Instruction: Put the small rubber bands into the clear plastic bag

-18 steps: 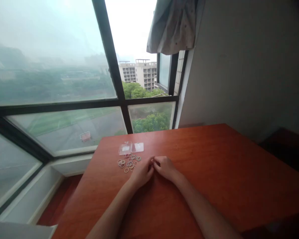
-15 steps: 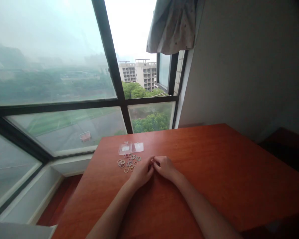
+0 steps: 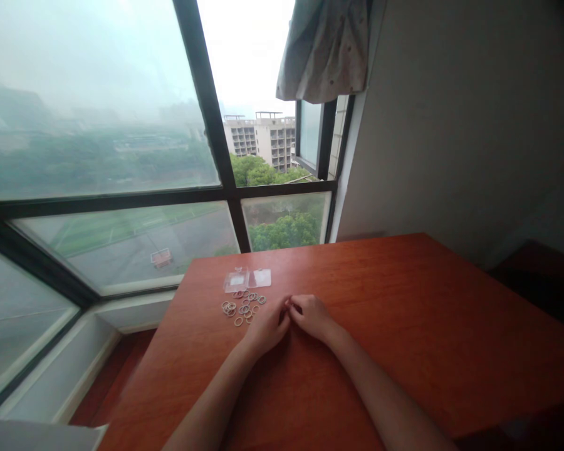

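Observation:
Both my hands rest on a reddish wooden table [image 3: 404, 313], fingertips meeting in a pinch. My left hand [image 3: 267, 327] and my right hand [image 3: 313, 315] have their fingers curled together; whatever lies between the fingertips is too small to make out. Just left of my left hand lies a scatter of several small rings [image 3: 243, 307] in pale and pinkish colours. Behind the rings sits a small clear plastic packet [image 3: 247, 279], flat on the table.
A large dark-framed window [image 3: 216, 156] runs along the table's far and left edges, with a white sill [image 3: 131, 310] below. A grey wall [image 3: 451, 125] stands on the right. A curtain [image 3: 326, 50] hangs bunched at the top.

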### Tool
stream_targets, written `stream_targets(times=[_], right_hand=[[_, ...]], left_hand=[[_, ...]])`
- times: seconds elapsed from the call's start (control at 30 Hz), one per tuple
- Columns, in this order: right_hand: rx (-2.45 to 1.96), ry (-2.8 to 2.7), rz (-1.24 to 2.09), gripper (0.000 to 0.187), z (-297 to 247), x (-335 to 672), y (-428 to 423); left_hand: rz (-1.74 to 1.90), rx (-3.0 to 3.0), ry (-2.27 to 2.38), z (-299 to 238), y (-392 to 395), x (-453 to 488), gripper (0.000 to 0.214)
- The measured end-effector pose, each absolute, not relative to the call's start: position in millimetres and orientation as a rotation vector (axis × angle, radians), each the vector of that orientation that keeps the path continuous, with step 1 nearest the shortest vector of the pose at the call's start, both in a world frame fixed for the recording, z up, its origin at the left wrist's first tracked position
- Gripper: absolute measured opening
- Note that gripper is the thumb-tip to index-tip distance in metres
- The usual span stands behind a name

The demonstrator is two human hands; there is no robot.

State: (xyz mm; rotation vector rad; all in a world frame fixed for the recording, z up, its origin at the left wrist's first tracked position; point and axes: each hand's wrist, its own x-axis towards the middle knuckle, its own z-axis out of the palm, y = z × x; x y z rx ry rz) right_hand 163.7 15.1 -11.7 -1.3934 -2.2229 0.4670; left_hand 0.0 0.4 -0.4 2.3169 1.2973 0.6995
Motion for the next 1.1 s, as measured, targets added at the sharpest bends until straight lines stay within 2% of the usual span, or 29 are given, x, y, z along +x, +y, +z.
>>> stream_targets(times=[1.1], right_hand=[[-1.384,-2.228,0.463,0.019,-11.7,163.8,15.0]], left_hand=[[0.717,2.302,1.288,0.3,-0.3,0.0,0.037]])
